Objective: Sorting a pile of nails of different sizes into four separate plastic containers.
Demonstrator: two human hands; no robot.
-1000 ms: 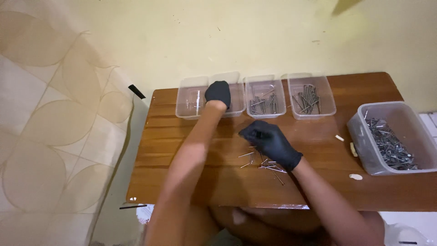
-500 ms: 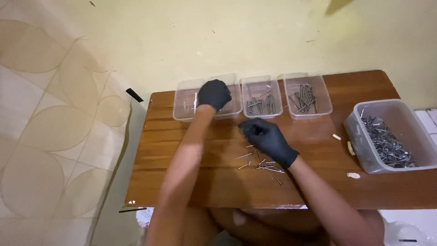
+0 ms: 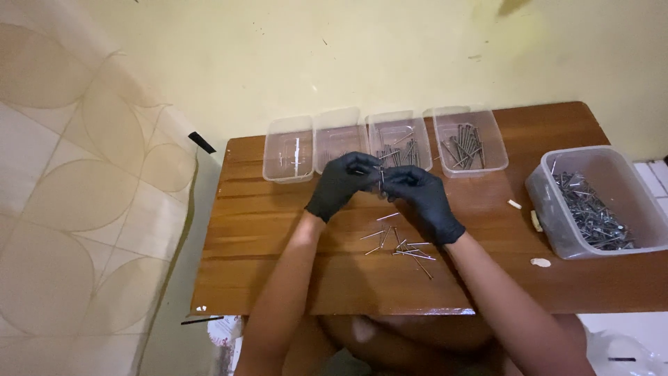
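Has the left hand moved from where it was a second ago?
Yes. The left hand has pulled back from the row of clear trays toward the person, meeting the right hand above the loose nails.

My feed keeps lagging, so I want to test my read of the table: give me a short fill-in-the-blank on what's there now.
1. Both hands, left and right, wear ____ gloves.
2. Along the far edge of the table stand ____ small clear trays.
3. The big tub full of nails stands on the person's ____ side.
4. The loose nails lie on the table ____ the hands.

Missing words: black; four; right; below (nearer the person than)
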